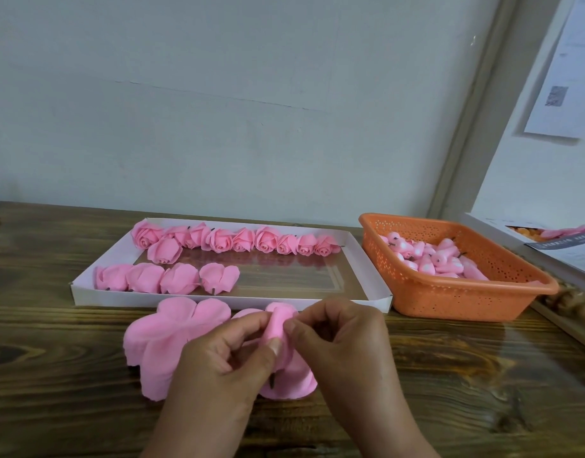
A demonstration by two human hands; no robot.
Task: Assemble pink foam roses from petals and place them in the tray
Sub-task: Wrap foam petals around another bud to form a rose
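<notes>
A half-built pink foam rose [278,320] sits between my two hands over the wooden table. My left hand [225,355] grips its bud and petal sheet from the left, thumb pressed on the bud. My right hand [340,338] pinches a petal against the bud from the right. A short dark stem [272,380] pokes out below. A stack of flat pink petal sheets [165,338] lies on the table left of my hands. Behind, the white tray [218,300] holds several finished roses [238,240] in a back row and several more [165,277] in front.
An orange perforated basket [449,292] at the right holds several pink buds with dark stems [426,256]. A flat box with printed paper [555,246] lies at the far right. The wall stands close behind the tray.
</notes>
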